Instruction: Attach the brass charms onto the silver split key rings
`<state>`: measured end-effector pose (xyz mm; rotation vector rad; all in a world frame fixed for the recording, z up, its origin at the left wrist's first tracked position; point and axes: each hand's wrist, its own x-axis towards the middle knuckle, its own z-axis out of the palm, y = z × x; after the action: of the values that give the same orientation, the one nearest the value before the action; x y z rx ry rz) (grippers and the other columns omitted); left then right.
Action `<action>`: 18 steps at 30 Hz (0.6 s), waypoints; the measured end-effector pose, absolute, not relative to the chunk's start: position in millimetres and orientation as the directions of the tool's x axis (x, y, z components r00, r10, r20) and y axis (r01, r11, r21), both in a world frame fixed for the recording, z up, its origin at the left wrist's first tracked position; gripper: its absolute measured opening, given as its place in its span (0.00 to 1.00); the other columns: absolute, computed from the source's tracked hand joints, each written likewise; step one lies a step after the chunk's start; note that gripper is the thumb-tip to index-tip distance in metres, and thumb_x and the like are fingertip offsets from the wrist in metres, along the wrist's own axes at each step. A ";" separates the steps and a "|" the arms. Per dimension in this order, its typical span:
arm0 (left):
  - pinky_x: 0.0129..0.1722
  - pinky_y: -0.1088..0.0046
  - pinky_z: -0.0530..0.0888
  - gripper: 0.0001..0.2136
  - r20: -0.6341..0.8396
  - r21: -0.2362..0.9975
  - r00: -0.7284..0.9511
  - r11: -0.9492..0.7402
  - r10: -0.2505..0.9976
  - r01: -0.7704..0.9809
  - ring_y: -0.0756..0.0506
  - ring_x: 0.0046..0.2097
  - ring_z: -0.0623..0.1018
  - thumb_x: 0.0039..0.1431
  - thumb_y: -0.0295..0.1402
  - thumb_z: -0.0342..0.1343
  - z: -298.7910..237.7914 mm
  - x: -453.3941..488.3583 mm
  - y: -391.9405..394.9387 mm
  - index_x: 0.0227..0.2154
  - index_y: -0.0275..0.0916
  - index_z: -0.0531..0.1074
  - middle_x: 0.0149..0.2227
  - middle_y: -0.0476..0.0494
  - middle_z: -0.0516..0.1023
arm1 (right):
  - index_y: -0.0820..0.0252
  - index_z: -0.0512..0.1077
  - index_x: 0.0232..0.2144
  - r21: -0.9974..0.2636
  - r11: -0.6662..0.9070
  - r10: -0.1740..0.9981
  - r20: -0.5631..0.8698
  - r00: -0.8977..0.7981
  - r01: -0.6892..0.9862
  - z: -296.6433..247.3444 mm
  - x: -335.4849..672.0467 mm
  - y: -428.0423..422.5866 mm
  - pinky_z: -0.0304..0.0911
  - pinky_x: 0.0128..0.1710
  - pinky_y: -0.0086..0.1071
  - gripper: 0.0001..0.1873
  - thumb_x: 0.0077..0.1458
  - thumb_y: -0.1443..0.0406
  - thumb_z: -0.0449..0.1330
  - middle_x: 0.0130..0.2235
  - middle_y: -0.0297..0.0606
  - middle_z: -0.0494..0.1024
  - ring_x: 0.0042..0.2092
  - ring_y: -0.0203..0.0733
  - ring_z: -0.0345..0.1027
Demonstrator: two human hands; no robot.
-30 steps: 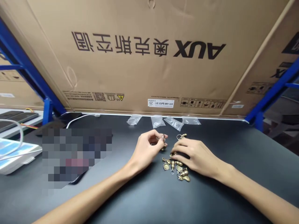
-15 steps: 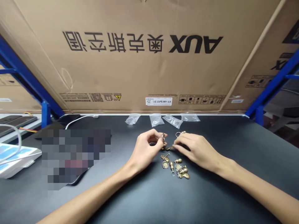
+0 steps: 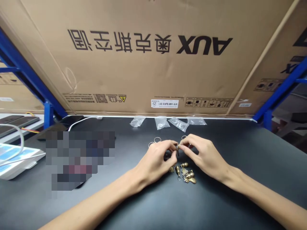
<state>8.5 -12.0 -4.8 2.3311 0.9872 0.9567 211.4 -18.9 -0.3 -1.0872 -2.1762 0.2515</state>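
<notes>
My left hand (image 3: 155, 159) is closed in a pinch on a small metal ring (image 3: 177, 147), with a dark narrow piece hanging below it. My right hand (image 3: 203, 155) meets it fingertip to fingertip, thumb and index finger pinching the same ring from the right. Just in front of the hands lies a loose group of brass charms: a gourd charm (image 3: 177, 170), a smaller gourd charm (image 3: 184, 164), a flat charm (image 3: 171, 169) partly under my left hand, and a rounded charm (image 3: 192, 180). Behind my left hand rests a thin key ring (image 3: 157, 139); another key ring (image 3: 184, 137) shows behind my right.
Several clear plastic bags, among them a crumpled bag (image 3: 162, 122), line the back edge of the black table (image 3: 148, 204). A large cardboard box (image 3: 153, 73) stands upright behind. A blurred-out area covers the left side, near a white box (image 3: 19, 161) and a white cable (image 3: 81, 120).
My left hand has moved right and nearer, bringing its fingertips against my right hand's. It now partly covers the charms, and key rings show behind it. The right hand has barely shifted.
</notes>
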 end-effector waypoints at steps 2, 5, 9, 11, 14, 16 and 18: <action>0.44 0.69 0.74 0.04 0.421 0.613 0.505 -0.647 0.753 0.453 0.46 0.40 0.80 0.60 0.27 0.52 -4.0 8.7 -12.9 0.33 0.40 0.71 0.40 0.46 0.82 | 0.58 0.71 0.37 -0.400 0.670 0.726 0.526 -0.443 0.625 -1.4 211.3 -19.4 0.67 0.41 0.35 0.09 0.67 0.63 0.53 0.37 0.37 0.78 0.39 0.40 0.72; 0.44 0.69 0.74 0.04 0.400 0.675 0.470 -0.600 0.787 0.429 0.46 0.40 0.80 0.60 0.27 0.52 -1.3 9.5 -15.0 0.32 0.40 0.71 0.38 0.47 0.82 | 0.60 0.71 0.38 -0.233 0.748 0.613 0.601 -0.513 0.622 -1.6 212.6 -17.9 0.67 0.39 0.34 0.09 0.67 0.64 0.52 0.37 0.38 0.78 0.38 0.39 0.72; 0.45 0.69 0.73 0.05 0.333 0.800 0.386 -0.474 0.860 0.367 0.46 0.41 0.80 0.59 0.28 0.53 4.0 10.9 -18.0 0.29 0.39 0.72 0.39 0.48 0.82 | 0.63 0.73 0.38 0.222 0.786 0.343 0.620 -0.705 0.577 2.1 213.2 -16.6 0.67 0.37 0.34 0.10 0.66 0.69 0.52 0.36 0.41 0.80 0.36 0.41 0.73; 0.46 0.69 0.73 0.06 0.281 0.861 0.343 -0.394 0.896 0.322 0.45 0.42 0.79 0.60 0.32 0.54 6.3 10.9 -16.9 0.29 0.39 0.73 0.38 0.47 0.82 | 0.65 0.75 0.39 0.355 0.770 0.273 0.567 -0.777 0.530 4.8 213.3 -17.2 0.67 0.37 0.35 0.13 0.65 0.73 0.49 0.37 0.43 0.81 0.37 0.42 0.74; 0.43 0.69 0.75 0.10 0.198 0.947 0.320 -0.265 0.926 0.182 0.44 0.40 0.80 0.60 0.38 0.57 8.5 9.0 -10.1 0.30 0.37 0.74 0.36 0.44 0.82 | 0.64 0.75 0.42 0.289 0.781 0.315 0.584 -0.749 0.553 8.9 216.9 -17.9 0.68 0.40 0.36 0.15 0.66 0.72 0.49 0.41 0.43 0.82 0.41 0.43 0.75; 0.45 0.68 0.75 0.12 0.172 0.976 0.317 -0.205 0.933 0.074 0.43 0.43 0.81 0.58 0.41 0.59 9.3 6.8 -4.3 0.30 0.36 0.75 0.37 0.42 0.83 | 0.60 0.76 0.43 0.090 0.783 0.443 0.614 -0.654 0.615 12.0 222.3 -17.6 0.67 0.41 0.35 0.12 0.66 0.68 0.52 0.43 0.41 0.81 0.42 0.42 0.75; 0.47 0.67 0.76 0.12 0.151 0.988 0.315 -0.157 0.937 -0.009 0.42 0.45 0.81 0.57 0.41 0.61 9.6 4.6 0.3 0.29 0.36 0.75 0.40 0.40 0.83 | 0.57 0.76 0.42 -0.128 0.772 0.587 0.519 -0.621 0.623 15.1 228.3 -17.3 0.67 0.41 0.32 0.10 0.65 0.63 0.56 0.42 0.37 0.81 0.41 0.40 0.75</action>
<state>4.6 0.3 9.6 1.4690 0.9017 1.0686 228.3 -17.3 15.1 -0.9032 -2.4173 -0.0869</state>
